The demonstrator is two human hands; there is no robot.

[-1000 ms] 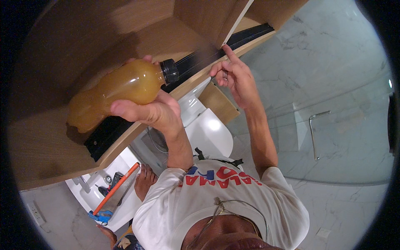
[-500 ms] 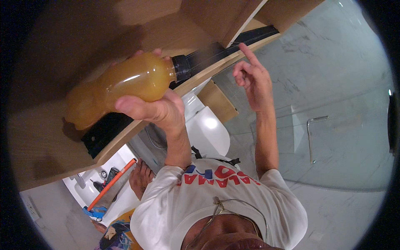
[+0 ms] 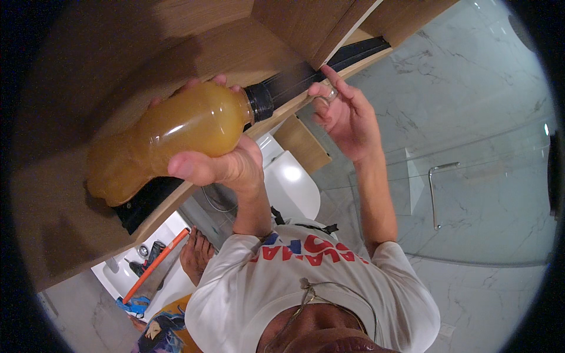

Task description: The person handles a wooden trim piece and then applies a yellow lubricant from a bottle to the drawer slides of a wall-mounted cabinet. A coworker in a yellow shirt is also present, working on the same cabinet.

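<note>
My left hand (image 3: 235, 170) is closed round a clear plastic bottle (image 3: 188, 126) of cloudy amber liquid with a black cap (image 3: 259, 102). The bottle lies tilted on its side, cap end toward the right, in front of the wooden cabinet (image 3: 194, 47). My thumb shows on the near side; fingertips show past the far side. My right hand (image 3: 350, 117) is raised to the right of the cap. Its index finger stretches to the lower corner of an upright wooden panel (image 3: 347, 29), seemingly touching it. The other fingers are loosely bent, with nothing visible in them.
A black strip (image 3: 353, 54) runs along the cabinet's edge. Below are a white toilet (image 3: 291, 182) and a washbasin (image 3: 170, 294) with an orange-handled tool (image 3: 156, 265). Another person's hand (image 3: 196, 253) is beside it. A glass shower panel with a metal handle (image 3: 434, 194) stands right.
The bottle's base has dropped a little, and its cap has shifted slightly right. My right hand has moved a little left, its index finger staying at the panel's corner and its other fingers loosening.
</note>
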